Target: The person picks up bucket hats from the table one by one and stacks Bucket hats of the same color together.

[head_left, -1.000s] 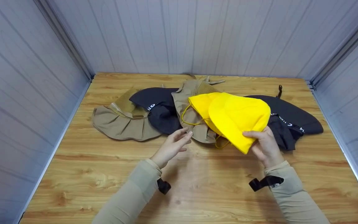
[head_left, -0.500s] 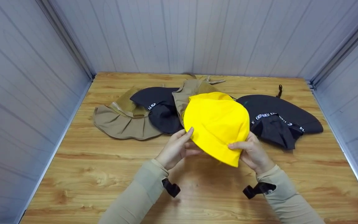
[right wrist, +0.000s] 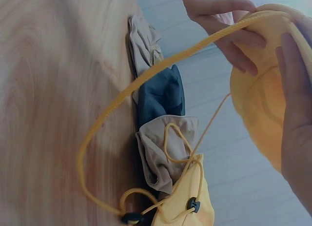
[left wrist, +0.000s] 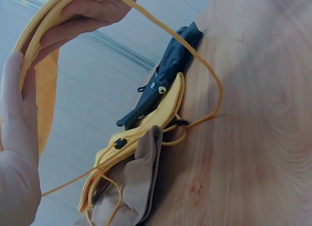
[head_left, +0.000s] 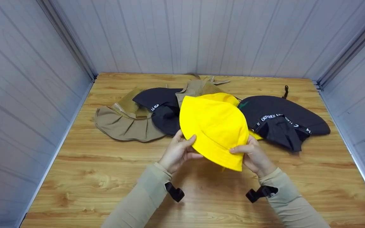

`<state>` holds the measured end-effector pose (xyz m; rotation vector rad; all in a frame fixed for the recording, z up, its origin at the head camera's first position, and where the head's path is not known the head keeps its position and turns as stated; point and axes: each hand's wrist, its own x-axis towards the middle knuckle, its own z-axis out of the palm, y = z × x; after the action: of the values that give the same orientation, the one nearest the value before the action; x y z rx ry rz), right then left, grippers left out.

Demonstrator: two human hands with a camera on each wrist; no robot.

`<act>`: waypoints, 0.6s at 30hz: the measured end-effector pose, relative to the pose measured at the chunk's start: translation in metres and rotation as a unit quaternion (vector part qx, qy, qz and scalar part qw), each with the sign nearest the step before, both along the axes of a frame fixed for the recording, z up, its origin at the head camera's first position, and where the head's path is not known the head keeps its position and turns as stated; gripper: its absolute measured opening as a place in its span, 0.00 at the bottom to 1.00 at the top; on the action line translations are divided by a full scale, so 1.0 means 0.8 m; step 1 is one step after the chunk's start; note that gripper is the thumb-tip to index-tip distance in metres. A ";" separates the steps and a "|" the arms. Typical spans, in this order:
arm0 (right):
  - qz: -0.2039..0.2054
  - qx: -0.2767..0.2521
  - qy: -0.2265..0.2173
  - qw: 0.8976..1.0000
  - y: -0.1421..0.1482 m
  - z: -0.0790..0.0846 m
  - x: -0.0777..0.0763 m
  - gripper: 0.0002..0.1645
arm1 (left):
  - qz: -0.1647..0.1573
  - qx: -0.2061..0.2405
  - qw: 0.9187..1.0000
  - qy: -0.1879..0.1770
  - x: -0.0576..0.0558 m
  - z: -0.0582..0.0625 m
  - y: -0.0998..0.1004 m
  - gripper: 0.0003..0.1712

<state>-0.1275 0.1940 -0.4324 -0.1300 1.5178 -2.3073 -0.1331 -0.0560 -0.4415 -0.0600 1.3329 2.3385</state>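
Both hands hold a yellow bucket hat up above the table, its crown facing the head camera. On the left, my left hand pinches the brim, thumb on top and fingers beneath. My right hand grips the brim's lower right in the same way. From the hat hangs a yellow cord with a black cord lock. Behind it, largely covered in the head view, lies another yellow hat on the pile.
Along the back of the wooden table lie a beige ruffled hat, a black hat, a second beige hat and a wide black hat with white lettering. Pale panel walls enclose the back and sides.
My right hand has brought the yellow hat left and toward me, turning its crown to the head camera. My left hand, free at first, has taken hold of the brim.
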 end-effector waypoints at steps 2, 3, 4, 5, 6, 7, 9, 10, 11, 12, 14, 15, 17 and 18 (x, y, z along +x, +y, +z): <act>-0.001 0.004 -0.005 1.000 0.000 -0.001 0.000 0.26 | 0.006 -0.005 1.000 0.002 0.001 -0.001 0.001 0.27; -0.002 0.005 -0.009 1.000 -0.001 -0.001 0.000 0.26 | 0.010 -0.007 1.000 0.003 0.001 -0.001 0.001 0.28; -0.004 0.007 -0.013 1.000 -0.001 -0.002 0.000 0.26 | 0.015 -0.009 1.000 0.003 0.002 -0.002 0.002 0.28; -0.006 0.008 -0.018 1.000 -0.001 -0.002 -0.001 0.26 | 0.021 -0.008 1.000 0.003 0.002 -0.002 0.003 0.29; -0.009 0.010 -0.021 1.000 -0.002 -0.003 -0.001 0.26 | 0.027 -0.007 1.000 0.004 0.003 -0.003 0.004 0.30; -0.015 0.012 -0.027 0.999 -0.002 -0.003 -0.002 0.27 | 0.035 -0.004 0.999 0.003 0.003 -0.004 0.005 0.30; -0.029 0.018 -0.039 0.999 -0.002 -0.005 -0.003 0.28 | 0.051 0.004 0.999 0.003 0.004 -0.006 0.008 0.29; -0.037 0.023 -0.042 0.998 -0.002 -0.005 -0.004 0.28 | 0.057 0.008 0.998 0.005 0.004 -0.007 0.009 0.29; -0.045 0.028 -0.045 0.998 -0.002 -0.006 -0.005 0.28 | 0.062 0.013 0.998 0.006 0.004 -0.008 0.010 0.28; -0.052 0.033 -0.048 0.997 -0.002 -0.007 -0.005 0.27 | 0.065 0.016 0.998 0.007 0.004 -0.009 0.010 0.27; -0.066 0.041 -0.053 0.996 -0.002 -0.009 -0.006 0.26 | 0.069 0.023 0.997 0.005 0.004 -0.009 0.011 0.26; -0.072 0.043 -0.055 0.995 -0.002 -0.009 -0.007 0.25 | 0.070 0.025 0.997 0.003 0.004 -0.009 0.011 0.26; -0.080 0.041 -0.059 0.994 -0.003 -0.010 -0.007 0.24 | 0.071 0.027 0.997 -0.001 0.005 -0.009 0.011 0.28; -0.086 0.038 -0.062 0.994 -0.003 -0.010 -0.008 0.24 | 0.072 0.029 0.997 -0.002 0.005 -0.009 0.010 0.29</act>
<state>-0.1336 0.1916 -0.4404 0.1668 1.6073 -2.3343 -0.1290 -0.0476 -0.4488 -0.1488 1.2965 2.4941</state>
